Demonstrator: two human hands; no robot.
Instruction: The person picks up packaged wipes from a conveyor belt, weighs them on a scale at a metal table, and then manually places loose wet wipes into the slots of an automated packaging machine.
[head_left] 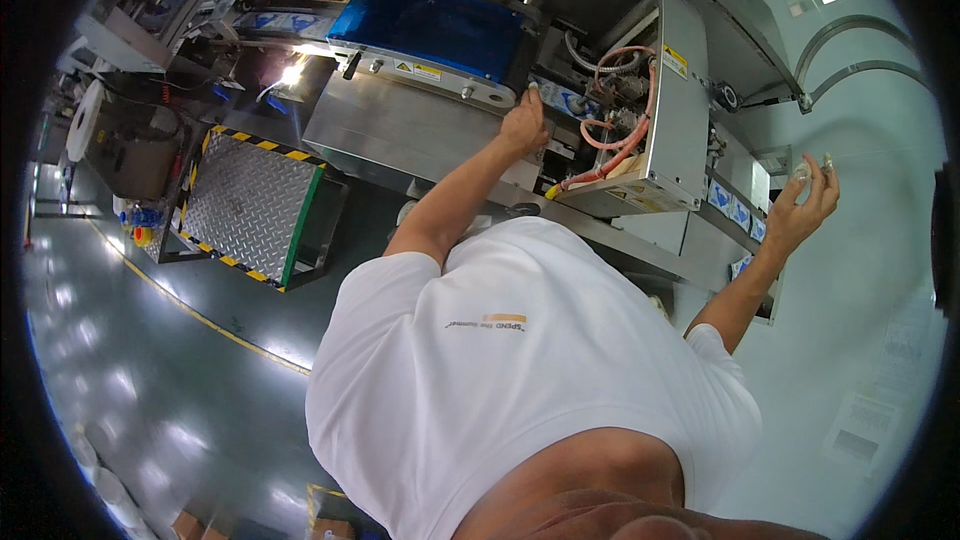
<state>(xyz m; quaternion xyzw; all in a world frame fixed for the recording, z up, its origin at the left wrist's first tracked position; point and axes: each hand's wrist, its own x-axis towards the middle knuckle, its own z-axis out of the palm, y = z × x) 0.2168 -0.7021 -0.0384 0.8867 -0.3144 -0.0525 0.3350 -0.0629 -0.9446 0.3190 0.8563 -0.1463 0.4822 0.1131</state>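
1. We see a glossy, boxy blue cover (440,32) at twelve o'clock.
2. Our left hand (525,125) is just beside it, toward one; we cannot tell whether its fingers pinch.
3. Our right hand (803,208), at three, spreads curved fingers.

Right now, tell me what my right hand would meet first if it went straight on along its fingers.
Your right hand seems lined up with the lower curved grey hose, though depth is unclear and it might miss it.

Wall notice (862,428) too small to read, cardboard boxes (188,525) cut off below
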